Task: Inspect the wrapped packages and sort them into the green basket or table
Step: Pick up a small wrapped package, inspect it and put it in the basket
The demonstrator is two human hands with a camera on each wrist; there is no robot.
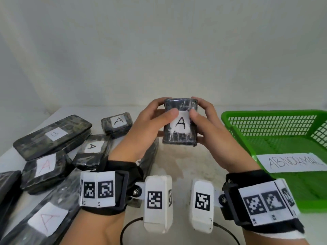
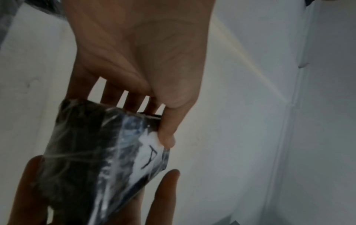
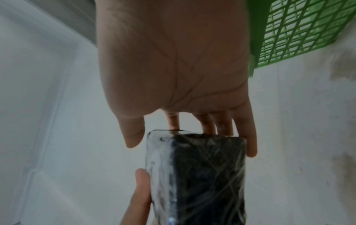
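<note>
A small black package (image 1: 180,121) wrapped in clear film, with a white label marked "A", is held upright above the table between both hands. My left hand (image 1: 152,119) grips its left side, thumb on the label and fingers behind. On the other side my right hand (image 1: 203,119) grips it the same way. The left wrist view shows the package (image 2: 100,159) with the thumb on the label's corner. Its dark side (image 3: 202,175) fills the lower part of the right wrist view. The green basket (image 1: 276,142) stands at the right, with nothing but an "ABNORMAL" label in it.
Several more wrapped black packages lie on the white table at the left, among them one labelled "B" (image 1: 53,137), a small "A" one (image 1: 116,124) and a red-lettered "A" one (image 1: 46,172). A pale wall rises behind the table.
</note>
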